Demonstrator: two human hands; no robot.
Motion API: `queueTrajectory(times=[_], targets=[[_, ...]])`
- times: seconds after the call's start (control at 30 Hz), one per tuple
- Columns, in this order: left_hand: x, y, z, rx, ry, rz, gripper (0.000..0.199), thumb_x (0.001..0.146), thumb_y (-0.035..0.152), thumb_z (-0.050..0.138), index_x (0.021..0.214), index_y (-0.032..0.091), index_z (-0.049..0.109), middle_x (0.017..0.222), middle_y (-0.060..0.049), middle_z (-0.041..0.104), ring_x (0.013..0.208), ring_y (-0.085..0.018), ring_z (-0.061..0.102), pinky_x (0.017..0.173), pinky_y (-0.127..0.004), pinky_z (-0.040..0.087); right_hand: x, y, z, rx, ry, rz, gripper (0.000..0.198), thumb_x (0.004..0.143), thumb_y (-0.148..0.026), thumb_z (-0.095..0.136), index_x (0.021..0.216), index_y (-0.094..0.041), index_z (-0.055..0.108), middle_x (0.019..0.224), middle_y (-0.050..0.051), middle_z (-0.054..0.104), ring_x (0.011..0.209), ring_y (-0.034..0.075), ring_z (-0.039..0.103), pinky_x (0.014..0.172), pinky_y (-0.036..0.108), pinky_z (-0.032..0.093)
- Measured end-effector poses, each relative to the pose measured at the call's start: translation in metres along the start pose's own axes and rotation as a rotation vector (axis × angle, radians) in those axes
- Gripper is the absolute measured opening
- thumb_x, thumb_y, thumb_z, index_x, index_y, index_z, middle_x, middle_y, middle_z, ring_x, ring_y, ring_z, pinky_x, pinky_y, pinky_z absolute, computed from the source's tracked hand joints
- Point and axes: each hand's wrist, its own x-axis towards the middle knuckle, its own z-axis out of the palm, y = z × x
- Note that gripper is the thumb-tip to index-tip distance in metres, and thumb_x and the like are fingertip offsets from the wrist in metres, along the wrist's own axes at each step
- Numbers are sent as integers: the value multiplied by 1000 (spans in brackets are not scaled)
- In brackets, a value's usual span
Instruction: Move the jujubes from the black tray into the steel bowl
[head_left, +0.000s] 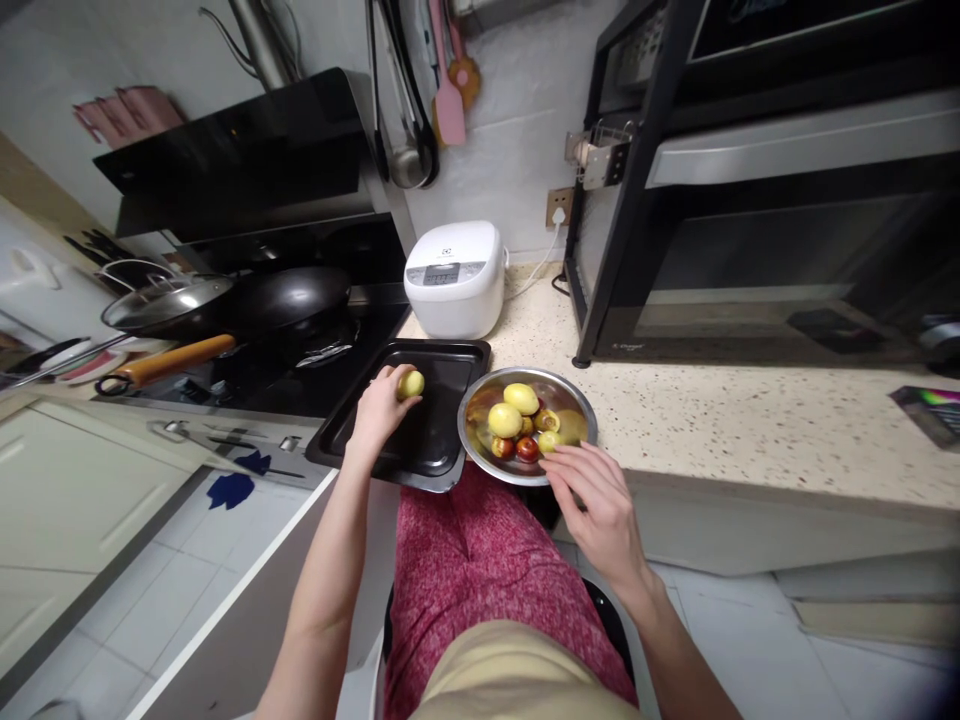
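On the far left, a black stove [259, 385] carries a pan with a glass lid [161, 303] and, to its right, a dark open wok [289, 293]. The stove borders the left edge of a pale, speckled tabletop [712, 420].

At that left end sits a black rectangular tray [442, 430], its near right corner reaching the tabletop's front edge. The left hand [377, 408] is over the tray's left half, fingers curled closed around one small yellow-green piece of produce [410, 384], which shows past the fingertips; whether it touches the tray cannot be told.

Behind the tray, toward the tabletop's back edge, stands a white rice cooker [455, 280].

Next comes a round metal bowl [574, 420], just beside the tray's right edge and at the tabletop's front edge. Inside are two larger yellow ovals [514, 409] and several smaller reddish-brown and greenish pieces [526, 449]. The right hand [598, 503] is at the bowl's near right rim, loosely bent and partly open, grasping nothing visible; its fingertips are by a greenish piece, contact unclear.

Farther right, a large dark oven [757, 270] stands along the tabletop's back edge.
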Motion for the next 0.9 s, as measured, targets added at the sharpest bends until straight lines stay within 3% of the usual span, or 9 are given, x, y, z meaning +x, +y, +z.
queueTrajectory(times=[0.1,0.2,0.43,0.73,0.9], targets=[[-16,23,-12,-275,112,146,43,86,27,77,127,25,65,120,-7,63,98,-24,68,81,-34,58,1,-1,0,0,17,-1,22,98,-14,61,109,-25,76,104,4,81,102,23,75,103,50,55],[-34,56,-22,-462,104,279,44,88,36,76,129,26,66,119,-7,62,90,-20,66,71,-29,57,3,-3,0,3,39,-4,23,97,-12,63,110,-25,76,105,4,81,103,23,75,102,50,56],[-48,120,-10,-534,-53,550,51,90,26,75,138,24,57,128,-9,65,118,-26,64,106,-39,51,1,-4,-2,-14,41,-7,23,96,-10,63,110,-23,75,104,5,80,104,23,74,101,48,55],[-40,143,-1,-361,-96,622,50,82,13,75,129,24,59,125,-10,60,118,-30,59,103,-45,53,9,-8,-9,-49,141,54,29,96,-8,62,119,-23,71,108,8,78,103,24,73,97,44,56],[-39,146,0,-282,-105,627,51,84,17,77,131,23,61,120,-10,59,113,-30,59,98,-45,55,18,-10,0,-18,106,146,36,97,-23,67,133,-23,64,118,11,74,109,26,71,98,43,59]])
